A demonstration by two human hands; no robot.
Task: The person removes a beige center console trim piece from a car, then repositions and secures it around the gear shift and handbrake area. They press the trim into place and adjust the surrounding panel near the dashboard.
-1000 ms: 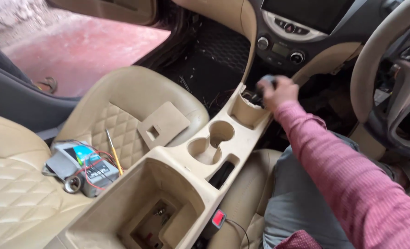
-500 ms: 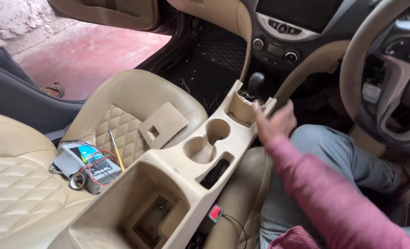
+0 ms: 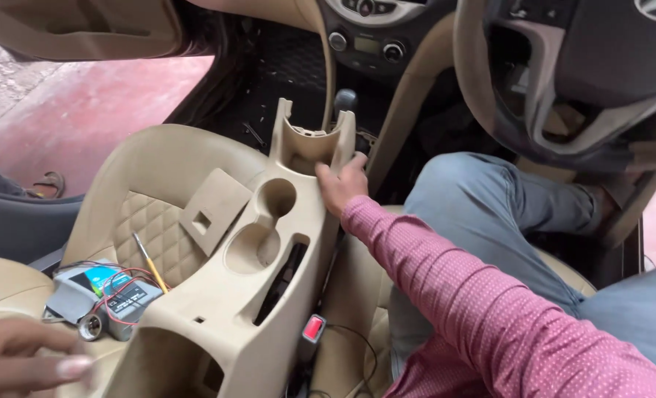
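Note:
A loose beige centre console [image 3: 217, 324] with two cup holders lies between the front seats, and its forked front end stands just before the black gear knob [image 3: 345, 99]. My left hand [image 3: 340, 184], in a pink dotted sleeve, grips the console's front right rim with fingers curled over the edge. My right hand is out of view. Another person's hand [image 3: 18, 361] rests at the bottom left, beside the console's rear end.
On the beige passenger seat lie a flat beige cover panel [image 3: 214, 210], a yellow-handled screwdriver [image 3: 149, 262] and a grey device with red wires [image 3: 103, 295]. A red seat-belt buckle [image 3: 312, 328] sits by the console. The steering wheel [image 3: 564, 81] is upper right. The passenger door is open.
My left hand left the gear knob, drew back and took hold of the console's front right rim. Another person's hand has appeared at the bottom left.

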